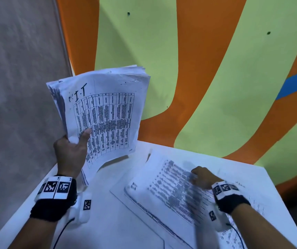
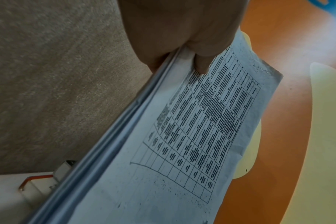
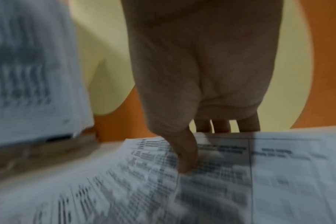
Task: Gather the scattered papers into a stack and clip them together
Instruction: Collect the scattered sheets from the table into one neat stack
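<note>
Painted wall (image 1: 207, 69) in orange and pale green bands at the far side, grey textured panel (image 1: 18, 87) at far left. White worktop (image 1: 119, 221) filling the near half, corner against the wall. Thick stack of white printed papers (image 1: 106, 112) raised off the worktop at left, tilted up, top sheet showing a ruled table and handwritten letters; edges of many sheets fanned along its left side (image 2: 113, 144). Loose printed sheets (image 1: 171, 191) lying flat and overlapping on the worktop at right, motion-blurred. Left hand (image 1: 72, 153) gripping the stack at its near left corner, thumb (image 2: 201, 63) pressed on the top sheet, fingers hidden behind. Right hand (image 1: 203, 177) down on the loose sheets, thumb (image 3: 184, 154) on the print, fingers curled over a sheet's far edge; pinch or plain press, hard to tell through the blur. Black wristbands with white marker tags on both wrists.
</note>
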A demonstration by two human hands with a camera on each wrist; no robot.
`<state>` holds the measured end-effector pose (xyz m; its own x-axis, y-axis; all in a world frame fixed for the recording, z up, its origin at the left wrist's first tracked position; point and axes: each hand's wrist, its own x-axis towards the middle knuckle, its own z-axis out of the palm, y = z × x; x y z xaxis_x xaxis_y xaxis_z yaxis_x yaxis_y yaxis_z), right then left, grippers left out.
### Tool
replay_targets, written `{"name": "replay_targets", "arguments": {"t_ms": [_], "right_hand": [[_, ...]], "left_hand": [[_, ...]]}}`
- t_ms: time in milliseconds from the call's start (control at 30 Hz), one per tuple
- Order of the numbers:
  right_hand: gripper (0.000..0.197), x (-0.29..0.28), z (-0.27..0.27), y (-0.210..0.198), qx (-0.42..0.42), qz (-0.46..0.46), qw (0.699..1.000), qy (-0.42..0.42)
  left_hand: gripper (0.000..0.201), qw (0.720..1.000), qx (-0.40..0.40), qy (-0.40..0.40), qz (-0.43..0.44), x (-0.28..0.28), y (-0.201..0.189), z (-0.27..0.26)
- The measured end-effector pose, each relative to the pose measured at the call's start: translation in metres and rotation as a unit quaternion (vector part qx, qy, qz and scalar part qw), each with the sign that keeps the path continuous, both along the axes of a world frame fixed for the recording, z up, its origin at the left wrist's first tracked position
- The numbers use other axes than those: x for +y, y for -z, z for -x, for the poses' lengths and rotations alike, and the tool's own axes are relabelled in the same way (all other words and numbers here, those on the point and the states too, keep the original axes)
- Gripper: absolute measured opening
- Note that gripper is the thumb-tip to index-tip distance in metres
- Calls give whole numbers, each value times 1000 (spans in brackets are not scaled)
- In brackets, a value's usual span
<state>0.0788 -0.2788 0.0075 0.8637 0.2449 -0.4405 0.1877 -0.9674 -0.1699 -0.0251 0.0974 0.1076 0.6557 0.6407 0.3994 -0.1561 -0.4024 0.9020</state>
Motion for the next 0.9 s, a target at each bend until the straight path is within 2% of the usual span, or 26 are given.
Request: {"name": "replay_targets", "arguments": {"t_ms": [33, 167, 233, 300, 333, 400, 467, 533, 667, 800, 900], "right_hand": [[20, 5, 2, 12, -4, 18, 1000, 5], [71, 25, 15, 40, -20, 19, 1000, 15], [76, 32, 22, 45, -22, 25, 999, 23], [71, 35, 26, 46, -12, -5, 998, 59], [63, 38, 28, 44, -3, -24, 997, 68], [32, 40, 33, 43, -6, -54, 997, 60], [16, 39, 38, 42, -30, -104, 990, 86], [14, 35, 47, 38, -61, -177, 972, 143], [31, -12, 67, 15, -133, -258, 906, 308], [45, -89, 100, 12, -162, -256, 825, 477], [45, -137, 121, 29, -149, -201, 789, 561]], "left_hand": [[53, 1000, 1, -1, 1, -1, 0, 1], [56, 1000, 5, -15, -5, 0, 1, 5], [56, 1000, 6, -12, -8, -1, 3, 5], [56, 1000, 9, -9, -7, -3, 5, 4], [55, 1000, 9, -6, -8, -5, 6, 3], [54, 1000, 6, 4, -14, -12, 7, 3], [53, 1000, 11, 12, -20, -17, 8, 1], [48, 1000, 14, 10, -24, -16, 10, -2], [55, 999, 22, 5, -23, -16, 14, -8], [54, 1000, 24, 11, -12, -24, 15, -13], [49, 999, 21, 27, -6, -35, 15, -17]]}}
